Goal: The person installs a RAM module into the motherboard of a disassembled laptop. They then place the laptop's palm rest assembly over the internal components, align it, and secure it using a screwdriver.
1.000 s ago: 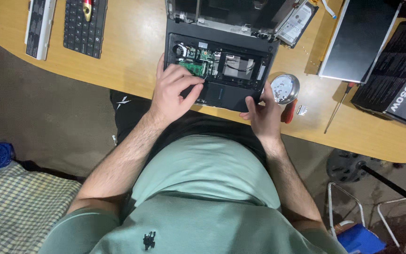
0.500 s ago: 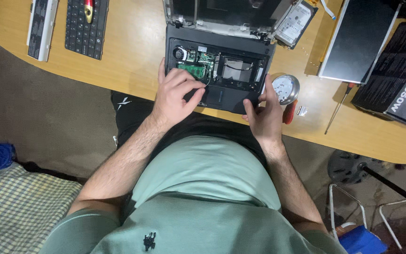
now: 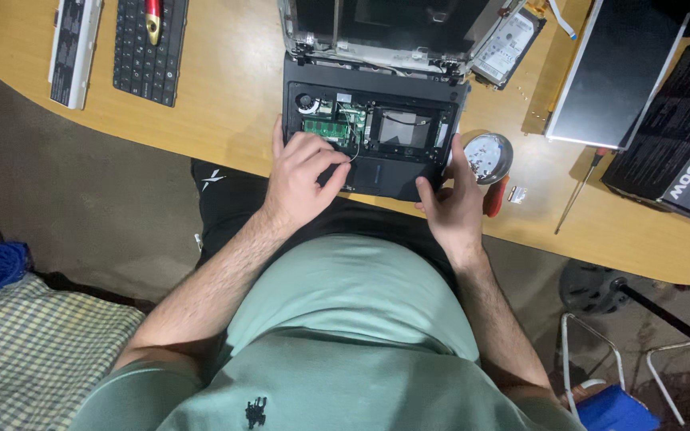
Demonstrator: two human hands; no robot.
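Laptop base (image 3: 393,160), left hand (image 3: 301,179) hiding corner

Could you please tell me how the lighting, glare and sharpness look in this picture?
Head view: warm, even light on the table; a dim floor below it; soft shadows under the left hand and right hand on the laptop; mild glare on the round tin and the panel; the edges bend slightly; focus is fairly sharp, with no marked blur.
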